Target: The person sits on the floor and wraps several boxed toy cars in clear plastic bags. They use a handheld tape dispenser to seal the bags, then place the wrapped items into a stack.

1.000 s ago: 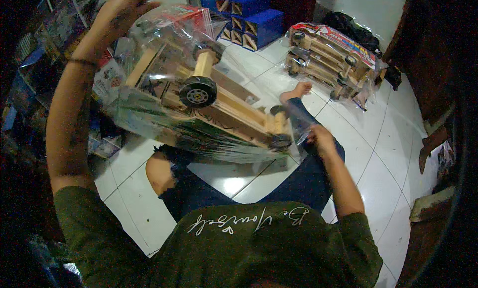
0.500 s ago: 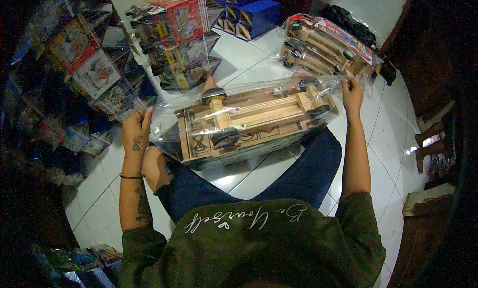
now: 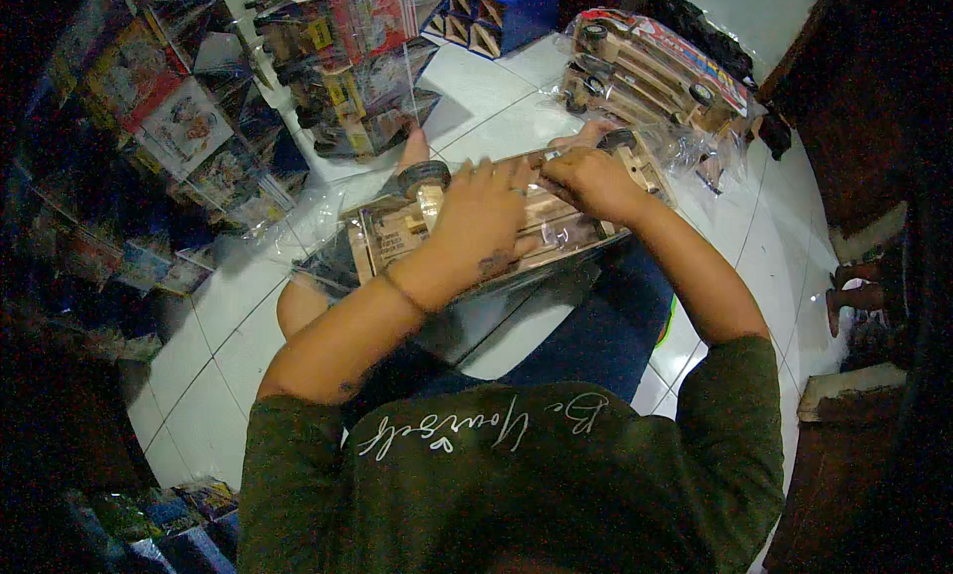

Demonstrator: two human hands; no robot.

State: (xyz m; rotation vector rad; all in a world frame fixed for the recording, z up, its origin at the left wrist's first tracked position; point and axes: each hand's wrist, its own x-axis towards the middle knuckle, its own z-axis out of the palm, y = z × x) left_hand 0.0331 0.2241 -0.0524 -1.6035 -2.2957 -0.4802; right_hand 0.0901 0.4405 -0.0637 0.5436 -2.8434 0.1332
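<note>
The wrapped toy truck, held up and turning a second ago, now lies flat across the lap, above the tiled floor. The left hand presses spread on its wrap; the right hand pinches the plastic near a wheel.

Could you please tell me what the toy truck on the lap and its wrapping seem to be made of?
Toy truck: apparently bare, unpainted wood, pale tan slats, with dark, probably rubber or plastic wheels. Wrapping: thin clear plastic film, glossy and crinkled, reflecting light. Both hands rest on it.
</note>
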